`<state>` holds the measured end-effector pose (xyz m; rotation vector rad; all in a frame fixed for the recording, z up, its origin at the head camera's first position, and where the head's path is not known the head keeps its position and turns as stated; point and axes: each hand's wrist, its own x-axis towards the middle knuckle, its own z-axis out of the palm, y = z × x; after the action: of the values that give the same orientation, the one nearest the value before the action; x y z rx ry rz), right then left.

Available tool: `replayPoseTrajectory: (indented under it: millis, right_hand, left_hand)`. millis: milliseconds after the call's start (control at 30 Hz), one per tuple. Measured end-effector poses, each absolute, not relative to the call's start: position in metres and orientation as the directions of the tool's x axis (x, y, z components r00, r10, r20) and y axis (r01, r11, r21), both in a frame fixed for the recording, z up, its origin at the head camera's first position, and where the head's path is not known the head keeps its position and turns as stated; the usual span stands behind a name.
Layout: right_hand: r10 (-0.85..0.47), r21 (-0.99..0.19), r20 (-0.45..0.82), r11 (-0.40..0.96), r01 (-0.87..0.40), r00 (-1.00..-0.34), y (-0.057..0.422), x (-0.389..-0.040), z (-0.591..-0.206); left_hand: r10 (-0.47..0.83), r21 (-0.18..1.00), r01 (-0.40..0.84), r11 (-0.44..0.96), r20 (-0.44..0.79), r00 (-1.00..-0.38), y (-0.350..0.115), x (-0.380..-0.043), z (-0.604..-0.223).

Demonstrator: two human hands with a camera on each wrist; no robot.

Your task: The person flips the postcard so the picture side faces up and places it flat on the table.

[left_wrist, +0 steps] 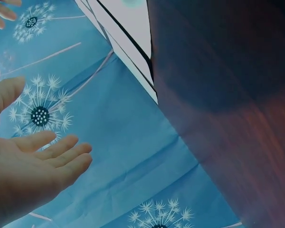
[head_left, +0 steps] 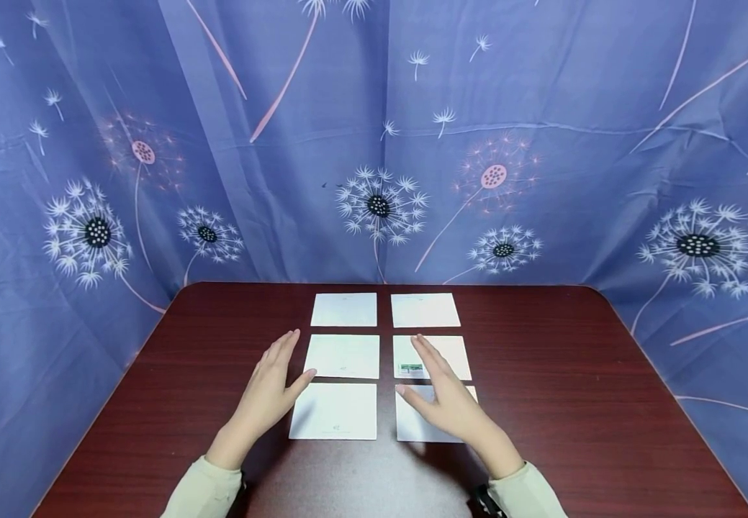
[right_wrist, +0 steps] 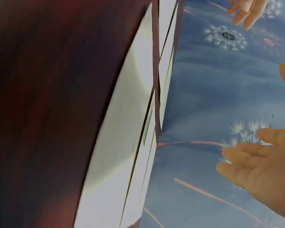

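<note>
Several white cards lie flat on a dark red wooden table, in two columns. In the left column are a far card [head_left: 345,310], a middle card [head_left: 343,357] and a near card [head_left: 335,412]. The right column has a far card [head_left: 424,310], a middle card [head_left: 448,354] with a small green picture near its lower left corner, and a near card [head_left: 419,424] partly covered from view. My left hand [head_left: 268,386] hovers beside the left column, fingers extended and holding nothing. Over the right column's lower cards, my right hand [head_left: 445,399] is likewise held up with extended fingers and nothing in it.
The table [head_left: 574,388] has rounded far corners. A blue curtain [head_left: 296,201] with dandelion prints hangs behind it and along both sides. Pale sleeves [head_left: 208,489] cover the forearms, and a dark band [head_left: 487,501] shows at the right wrist.
</note>
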<state>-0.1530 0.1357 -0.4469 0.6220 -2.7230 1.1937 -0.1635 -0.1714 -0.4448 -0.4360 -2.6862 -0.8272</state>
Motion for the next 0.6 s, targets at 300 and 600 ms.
replayPoseTrajectory:
  millis: [300,600]
  right_hand:
    - [-0.376,-0.75,0.178,0.547,-0.373,-0.909,0.124,-0.149,-0.445]
    - [-0.386,-0.783,0.169,0.506,-0.361,-0.907,0.114,-0.146,-0.452]
  left_hand:
    - [0.205,0.56,0.344,0.753,0.297,-0.932,-0.17,-0.159,-0.449]
    - [0.182,0.638,0.285,0.715,0.224,-0.957,-0.168,-0.157,-0.452]
